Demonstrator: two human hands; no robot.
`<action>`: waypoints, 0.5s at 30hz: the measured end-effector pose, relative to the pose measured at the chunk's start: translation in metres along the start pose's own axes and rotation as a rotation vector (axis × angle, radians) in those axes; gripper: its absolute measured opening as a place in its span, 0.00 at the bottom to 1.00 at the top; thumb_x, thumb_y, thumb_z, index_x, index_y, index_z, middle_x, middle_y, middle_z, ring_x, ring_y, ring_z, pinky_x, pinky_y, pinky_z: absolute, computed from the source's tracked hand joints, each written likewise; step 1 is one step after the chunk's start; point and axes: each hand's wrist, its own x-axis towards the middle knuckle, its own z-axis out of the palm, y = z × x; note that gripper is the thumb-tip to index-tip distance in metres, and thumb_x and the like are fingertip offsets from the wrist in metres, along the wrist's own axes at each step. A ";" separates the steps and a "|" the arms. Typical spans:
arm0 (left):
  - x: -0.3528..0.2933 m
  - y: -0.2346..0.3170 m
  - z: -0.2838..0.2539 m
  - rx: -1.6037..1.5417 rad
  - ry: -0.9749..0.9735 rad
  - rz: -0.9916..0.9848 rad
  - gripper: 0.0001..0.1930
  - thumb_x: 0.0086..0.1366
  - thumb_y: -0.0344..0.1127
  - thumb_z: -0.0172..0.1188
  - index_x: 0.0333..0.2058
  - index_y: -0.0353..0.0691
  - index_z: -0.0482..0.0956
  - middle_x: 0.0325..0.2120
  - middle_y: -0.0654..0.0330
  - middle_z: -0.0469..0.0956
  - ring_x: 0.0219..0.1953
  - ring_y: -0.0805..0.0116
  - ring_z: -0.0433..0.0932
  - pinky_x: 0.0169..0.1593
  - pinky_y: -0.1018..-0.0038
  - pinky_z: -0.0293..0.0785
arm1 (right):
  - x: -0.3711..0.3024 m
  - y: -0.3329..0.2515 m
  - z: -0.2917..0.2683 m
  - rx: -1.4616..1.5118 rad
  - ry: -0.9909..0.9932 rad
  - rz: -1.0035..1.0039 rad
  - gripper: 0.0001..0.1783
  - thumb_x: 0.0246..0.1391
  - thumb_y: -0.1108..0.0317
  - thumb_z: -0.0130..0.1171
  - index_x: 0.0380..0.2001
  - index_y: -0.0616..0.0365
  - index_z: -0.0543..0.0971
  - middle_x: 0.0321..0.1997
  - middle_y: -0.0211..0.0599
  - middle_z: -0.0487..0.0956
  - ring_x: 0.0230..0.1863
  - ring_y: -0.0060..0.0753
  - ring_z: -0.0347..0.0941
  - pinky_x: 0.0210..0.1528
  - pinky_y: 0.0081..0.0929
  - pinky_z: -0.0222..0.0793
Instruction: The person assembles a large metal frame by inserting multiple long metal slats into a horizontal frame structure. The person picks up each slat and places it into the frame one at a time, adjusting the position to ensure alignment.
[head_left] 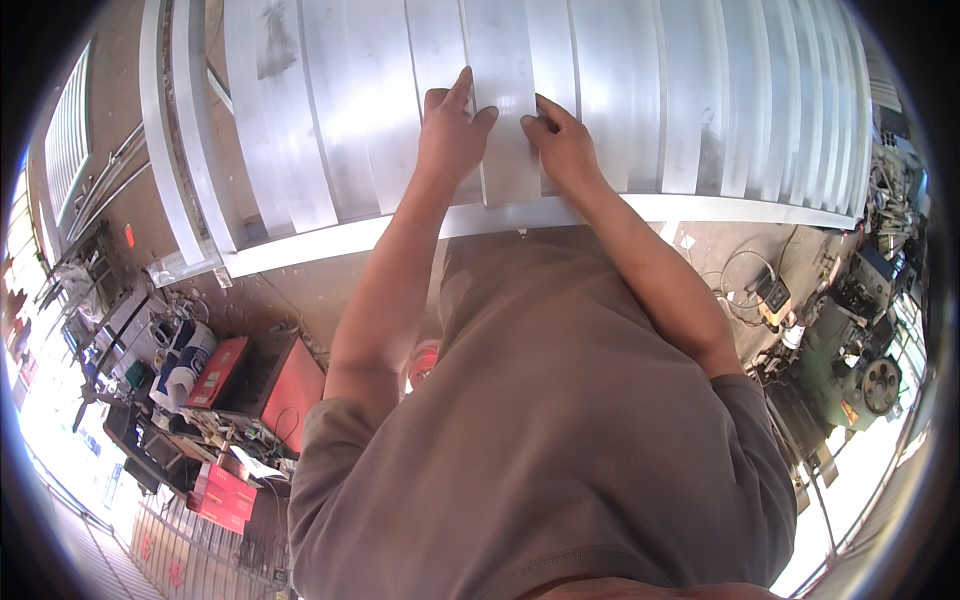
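A long silvery metal slat (507, 150) lies lengthwise in front of me, raised on a wide bed of similar metal slats (370, 110). My left hand (455, 135) grips its left side, with the index finger stretched along the edge and the thumb near the top face. On the opposite side, my right hand (563, 148) holds the right edge with bent fingers and thumb. Some fingertips are hidden behind the slat's sides. The slat's near end reaches over the white front rail (690, 208) of the bed.
Separate metal bars (172, 140) run along the bed's left. A red box-shaped machine (292, 385) and red cartons (222, 497) stand at lower left. To the right are a green machine with a handwheel (881, 386) and a cable (735, 275) on the floor.
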 end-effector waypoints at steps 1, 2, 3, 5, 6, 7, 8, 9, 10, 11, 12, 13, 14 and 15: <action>0.000 -0.002 0.001 0.050 0.005 -0.009 0.40 0.65 0.42 0.65 0.73 0.38 0.62 0.50 0.46 0.74 0.51 0.55 0.77 0.58 0.63 0.75 | 0.002 -0.001 0.000 -0.001 -0.008 0.005 0.30 0.64 0.54 0.60 0.64 0.60 0.77 0.34 0.44 0.86 0.33 0.37 0.81 0.44 0.34 0.76; 0.001 -0.003 0.002 0.027 0.007 0.005 0.40 0.66 0.42 0.65 0.74 0.38 0.62 0.50 0.45 0.73 0.51 0.54 0.76 0.59 0.62 0.74 | 0.003 -0.001 0.000 -0.018 -0.017 -0.014 0.30 0.63 0.54 0.60 0.64 0.59 0.77 0.36 0.44 0.85 0.35 0.38 0.81 0.46 0.35 0.76; 0.000 -0.004 0.003 0.012 -0.009 -0.007 0.40 0.66 0.43 0.64 0.74 0.38 0.62 0.50 0.44 0.73 0.52 0.53 0.75 0.59 0.62 0.74 | 0.004 -0.001 0.001 -0.038 -0.039 -0.011 0.30 0.63 0.54 0.61 0.64 0.59 0.77 0.38 0.43 0.85 0.37 0.39 0.81 0.47 0.36 0.76; 0.000 -0.005 0.005 -0.006 -0.017 -0.032 0.40 0.66 0.43 0.64 0.73 0.39 0.62 0.50 0.44 0.73 0.53 0.51 0.76 0.59 0.60 0.74 | 0.005 0.002 0.003 -0.098 -0.006 -0.038 0.30 0.62 0.54 0.61 0.64 0.58 0.78 0.41 0.43 0.84 0.42 0.41 0.81 0.50 0.37 0.75; 0.001 -0.005 0.005 -0.009 -0.012 -0.044 0.39 0.66 0.42 0.64 0.73 0.41 0.63 0.50 0.45 0.73 0.52 0.50 0.76 0.58 0.60 0.75 | 0.006 0.004 0.006 -0.137 0.051 -0.068 0.30 0.62 0.54 0.62 0.64 0.57 0.78 0.43 0.44 0.84 0.45 0.42 0.80 0.52 0.38 0.75; 0.001 -0.005 0.006 -0.015 -0.011 -0.049 0.38 0.66 0.41 0.64 0.73 0.43 0.64 0.50 0.46 0.74 0.52 0.49 0.77 0.57 0.59 0.75 | 0.007 0.006 0.009 -0.180 0.090 -0.072 0.30 0.62 0.54 0.62 0.63 0.56 0.79 0.46 0.44 0.83 0.47 0.43 0.80 0.54 0.39 0.74; 0.002 -0.005 0.006 -0.004 -0.017 -0.052 0.39 0.66 0.42 0.64 0.73 0.41 0.63 0.50 0.45 0.73 0.52 0.49 0.77 0.58 0.60 0.75 | 0.008 0.009 0.011 -0.171 0.104 -0.084 0.30 0.61 0.53 0.62 0.63 0.55 0.79 0.47 0.44 0.82 0.49 0.44 0.79 0.55 0.40 0.74; 0.002 -0.005 0.007 0.003 -0.026 -0.046 0.40 0.66 0.43 0.64 0.74 0.40 0.62 0.50 0.44 0.73 0.52 0.49 0.76 0.59 0.60 0.74 | 0.009 0.012 0.013 -0.165 0.102 -0.073 0.30 0.61 0.53 0.62 0.63 0.54 0.79 0.49 0.44 0.81 0.51 0.45 0.79 0.57 0.41 0.73; 0.003 -0.006 0.007 0.012 -0.033 -0.051 0.41 0.66 0.44 0.63 0.74 0.38 0.61 0.50 0.43 0.73 0.52 0.50 0.75 0.59 0.60 0.73 | 0.011 0.016 0.015 -0.159 0.098 -0.060 0.29 0.61 0.53 0.62 0.63 0.53 0.79 0.51 0.45 0.80 0.54 0.46 0.78 0.58 0.41 0.72; 0.003 -0.006 0.007 0.015 -0.038 -0.051 0.41 0.66 0.44 0.63 0.74 0.38 0.61 0.50 0.43 0.73 0.52 0.50 0.75 0.60 0.60 0.73 | 0.012 0.019 0.016 -0.160 0.120 -0.073 0.29 0.60 0.53 0.64 0.62 0.52 0.80 0.48 0.42 0.81 0.51 0.42 0.78 0.56 0.39 0.73; 0.004 -0.007 0.008 0.017 -0.039 -0.057 0.41 0.65 0.44 0.63 0.74 0.38 0.60 0.50 0.43 0.74 0.51 0.50 0.75 0.60 0.60 0.73 | 0.013 0.021 0.018 -0.161 0.144 -0.086 0.28 0.60 0.54 0.66 0.61 0.52 0.81 0.45 0.39 0.81 0.48 0.37 0.78 0.54 0.36 0.73; 0.004 -0.007 0.008 0.021 -0.040 -0.062 0.41 0.65 0.44 0.63 0.74 0.38 0.60 0.49 0.43 0.74 0.51 0.50 0.75 0.60 0.60 0.73 | 0.014 0.022 0.019 -0.161 0.168 -0.099 0.28 0.59 0.54 0.67 0.61 0.51 0.82 0.43 0.36 0.81 0.45 0.33 0.78 0.52 0.33 0.74; 0.004 -0.008 0.008 0.029 -0.030 -0.061 0.40 0.66 0.43 0.64 0.74 0.40 0.61 0.49 0.44 0.74 0.51 0.50 0.76 0.58 0.60 0.74 | 0.014 0.023 0.020 -0.175 0.175 -0.105 0.28 0.59 0.54 0.67 0.60 0.51 0.82 0.43 0.36 0.81 0.45 0.34 0.78 0.52 0.33 0.74; 0.005 -0.008 0.009 0.038 -0.021 -0.059 0.40 0.66 0.42 0.64 0.74 0.41 0.62 0.49 0.45 0.74 0.51 0.51 0.77 0.57 0.60 0.75 | 0.015 0.024 0.020 -0.188 0.183 -0.111 0.28 0.59 0.54 0.67 0.60 0.51 0.82 0.43 0.36 0.81 0.45 0.34 0.78 0.52 0.34 0.74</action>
